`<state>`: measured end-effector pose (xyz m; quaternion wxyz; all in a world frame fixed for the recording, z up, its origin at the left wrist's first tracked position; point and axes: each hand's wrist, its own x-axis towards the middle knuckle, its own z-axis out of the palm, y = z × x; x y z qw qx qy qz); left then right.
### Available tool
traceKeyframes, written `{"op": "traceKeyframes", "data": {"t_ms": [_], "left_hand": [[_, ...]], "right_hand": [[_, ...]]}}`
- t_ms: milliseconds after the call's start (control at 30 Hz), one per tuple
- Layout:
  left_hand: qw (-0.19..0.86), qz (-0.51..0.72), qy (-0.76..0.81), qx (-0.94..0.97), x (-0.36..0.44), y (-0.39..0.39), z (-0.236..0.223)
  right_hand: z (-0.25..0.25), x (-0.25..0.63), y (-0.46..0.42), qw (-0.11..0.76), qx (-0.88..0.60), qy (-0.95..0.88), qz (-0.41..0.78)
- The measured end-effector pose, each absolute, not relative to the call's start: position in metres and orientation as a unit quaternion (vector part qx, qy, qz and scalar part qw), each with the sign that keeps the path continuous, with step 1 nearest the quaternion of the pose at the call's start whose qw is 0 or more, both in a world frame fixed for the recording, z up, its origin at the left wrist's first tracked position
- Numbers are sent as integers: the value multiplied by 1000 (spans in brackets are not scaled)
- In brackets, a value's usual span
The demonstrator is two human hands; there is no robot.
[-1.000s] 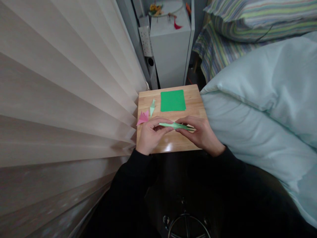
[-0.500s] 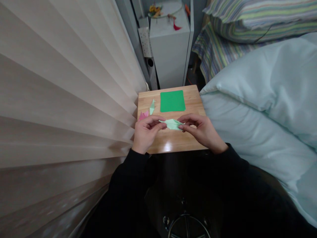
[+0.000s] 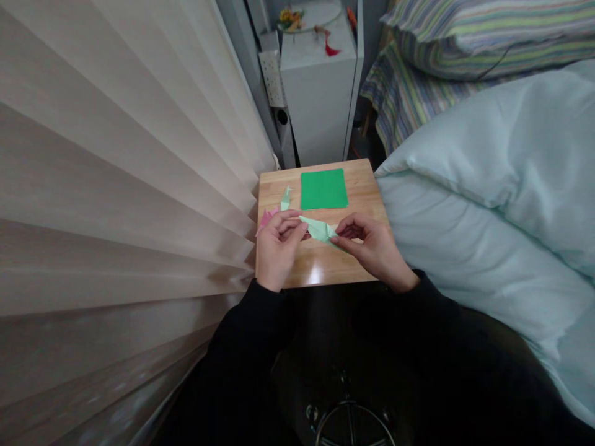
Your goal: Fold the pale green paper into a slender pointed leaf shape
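Note:
A folded piece of pale green origami paper [image 3: 320,230] is held above the wooden table [image 3: 362,186], slanting down from left to right. My left hand [image 3: 279,246] pinches its left end between thumb and fingers. At the other end, my right hand [image 3: 372,245] grips it with thumb and fingertips. Behind my hands lies a stack of green paper squares [image 3: 324,189]. A small pale green folded paper figure [image 3: 285,198] stands to the left of the stack. Pink folded paper [image 3: 266,218] shows beside my left hand, which partly covers it.
A pleated curtain [image 3: 139,186] hangs close along the left. On the right, a bed with a pale blue quilt [image 3: 469,186] borders the table. Beyond the table stands a white cabinet [image 3: 318,99] with small ornaments on top. A round metal chair base [image 3: 353,421] shows below.
The pale green paper has tilted, its left end higher and its right end lower. Both hands have shifted slightly, still pinching it.

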<state>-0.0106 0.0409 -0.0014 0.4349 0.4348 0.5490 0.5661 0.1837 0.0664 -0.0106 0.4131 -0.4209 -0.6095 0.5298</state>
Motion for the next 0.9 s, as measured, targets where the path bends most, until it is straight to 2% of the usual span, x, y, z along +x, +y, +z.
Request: {"op": "traceKeyframes", "data": {"t_ms": [333, 567, 733, 900], "left_hand": [[491, 494, 534, 479, 0, 39, 0], [429, 485, 553, 524, 4, 36, 6], [428, 461, 549, 550, 3, 36, 5], [426, 436, 553, 567, 2, 35, 4]], "right_hand": [[-13, 180, 62, 400, -419, -647, 495], [-10, 179, 59, 396, -412, -662, 484], [-5, 179, 58, 405, -408, -699, 425], [-2, 182, 59, 381, -404, -701, 447]]}}
